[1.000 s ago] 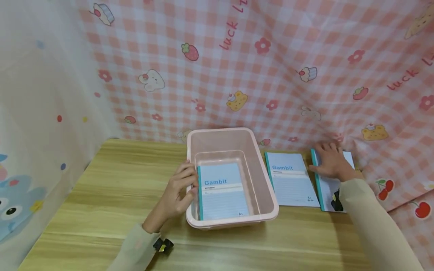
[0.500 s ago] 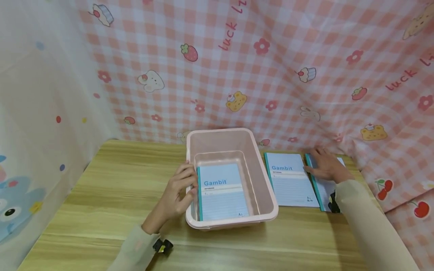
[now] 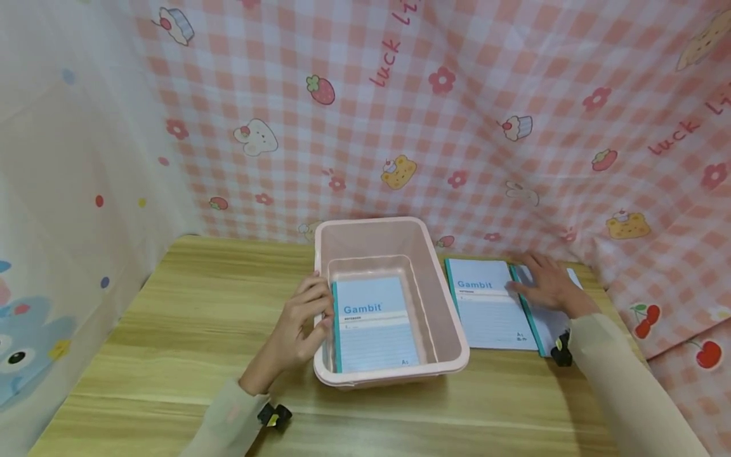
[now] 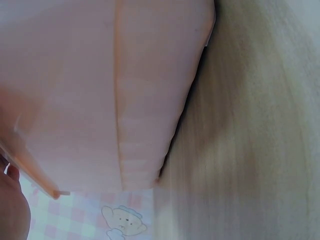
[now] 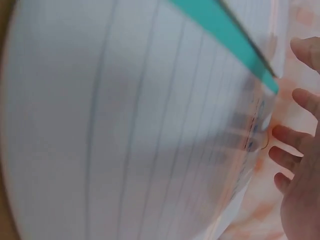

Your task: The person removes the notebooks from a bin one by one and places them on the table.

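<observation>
A pink plastic bin (image 3: 445,317) stands mid-table with a light-blue "Gambit" notebook (image 3: 374,324) flat on its floor. My left hand (image 3: 311,314) grips the bin's left wall, fingers curled over the rim; the left wrist view shows that outer wall (image 4: 100,90) close up. Right of the bin lies a second Gambit notebook (image 3: 485,308). My right hand (image 3: 539,282) rests flat, fingers straight, on a third notebook (image 3: 551,320) with a teal spine, whose left edge slightly overlaps the second one. The right wrist view shows this notebook's lined cover (image 5: 125,125) and my fingers (image 5: 287,155).
The wooden table (image 3: 200,317) is bordered at the back and right by a pink checked curtain (image 3: 457,127), which hangs close behind the notebooks. A pale curtain (image 3: 68,190) closes the left side.
My right hand has slid the third notebook leftward until it overlaps the second notebook's right edge. The left hand and the bin have stayed put.
</observation>
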`<state>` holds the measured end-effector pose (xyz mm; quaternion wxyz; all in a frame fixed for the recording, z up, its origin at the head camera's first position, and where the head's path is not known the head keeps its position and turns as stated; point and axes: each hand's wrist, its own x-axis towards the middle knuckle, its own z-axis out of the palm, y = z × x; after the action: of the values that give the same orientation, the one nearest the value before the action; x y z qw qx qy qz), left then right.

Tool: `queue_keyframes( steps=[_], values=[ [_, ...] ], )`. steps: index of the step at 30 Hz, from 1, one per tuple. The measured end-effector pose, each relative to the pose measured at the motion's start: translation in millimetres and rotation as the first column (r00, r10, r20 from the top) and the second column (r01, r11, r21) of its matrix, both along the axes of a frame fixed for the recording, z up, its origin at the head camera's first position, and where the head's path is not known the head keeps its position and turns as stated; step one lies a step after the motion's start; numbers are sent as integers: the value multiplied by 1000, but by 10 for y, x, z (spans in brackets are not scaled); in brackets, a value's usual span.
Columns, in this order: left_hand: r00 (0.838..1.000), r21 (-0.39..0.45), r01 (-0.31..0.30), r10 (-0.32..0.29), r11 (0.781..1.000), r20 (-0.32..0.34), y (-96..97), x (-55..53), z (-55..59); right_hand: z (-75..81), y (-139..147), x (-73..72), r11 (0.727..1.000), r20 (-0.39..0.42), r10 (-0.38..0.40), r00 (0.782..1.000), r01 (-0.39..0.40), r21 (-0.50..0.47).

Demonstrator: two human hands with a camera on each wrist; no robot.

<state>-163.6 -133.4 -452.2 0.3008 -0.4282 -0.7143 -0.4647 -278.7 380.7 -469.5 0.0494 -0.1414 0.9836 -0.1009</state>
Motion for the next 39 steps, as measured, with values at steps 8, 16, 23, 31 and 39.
queue_keyframes(
  steps=[8,16,23,31,39],
  values=[
    [1000,13,10,-10,1000,-17,8,-21,-11,34,-116,71,993,-85,79,993,-86,-77],
    [1000,11,12,-12,1000,-20,17,-25,-16,89,-282,160,989,-128,81,989,-95,-112],
    [1000,17,19,-19,1000,-11,4,-35,-18,152,-444,184,979,-167,102,981,-129,-157],
    [999,1,36,-36,999,-6,13,-36,-39,254,-689,267,971,-221,103,970,-146,-189],
    [999,15,34,-34,999,-13,19,-40,-9,462,-963,283,965,-245,137,960,-186,-185]
  ],
)
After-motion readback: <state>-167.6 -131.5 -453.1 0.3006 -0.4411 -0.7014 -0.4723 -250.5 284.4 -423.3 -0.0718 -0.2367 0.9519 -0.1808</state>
